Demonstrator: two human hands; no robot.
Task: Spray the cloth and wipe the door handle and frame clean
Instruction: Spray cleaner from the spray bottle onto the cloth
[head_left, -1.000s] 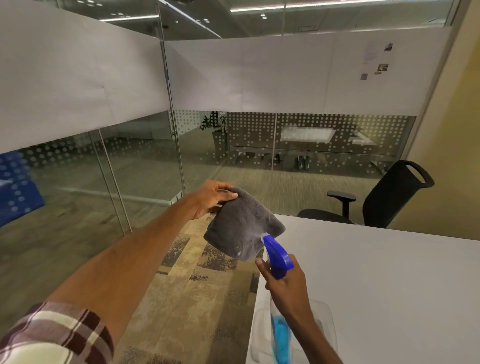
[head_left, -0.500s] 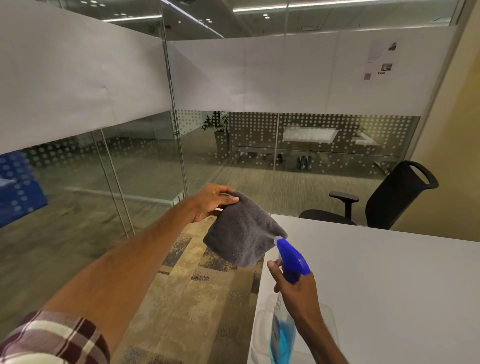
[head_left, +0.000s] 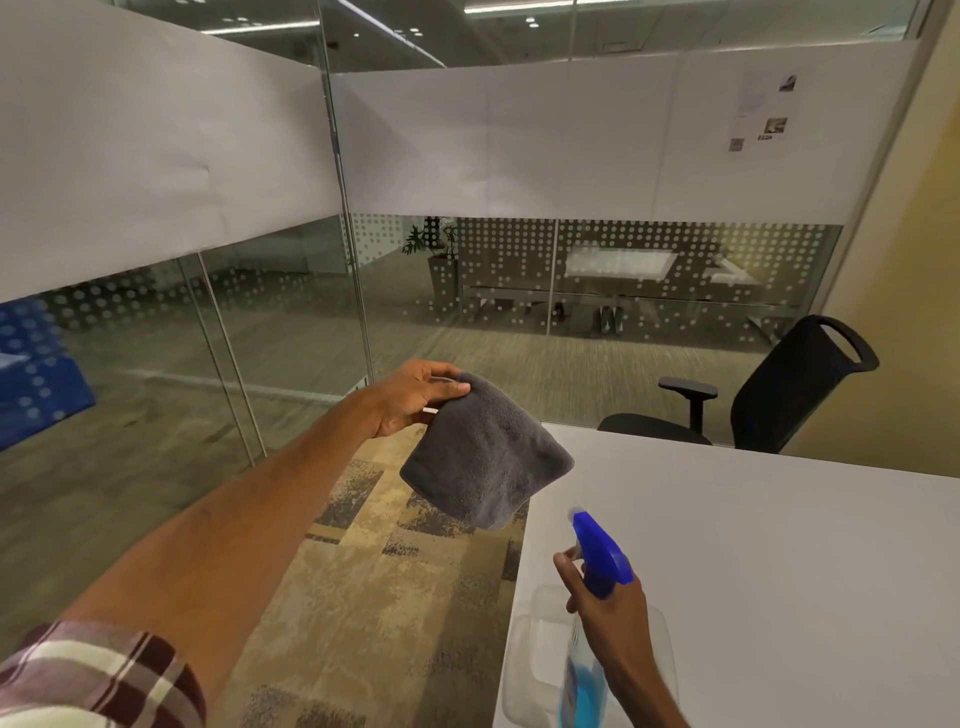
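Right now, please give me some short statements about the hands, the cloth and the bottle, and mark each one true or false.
1. The left hand holds the grey cloth up by one corner. True.
2. The cloth lies flat on the white table. False: it hangs in the air from the left hand, beside the table's edge.
3. The right hand grips a spray bottle with a blue trigger head. True.
4. The nozzle touches the cloth. False: there is a clear gap between them.
5. The liquid in the bottle is red. False: it is blue.
6. A black office chair stands behind the table. True.
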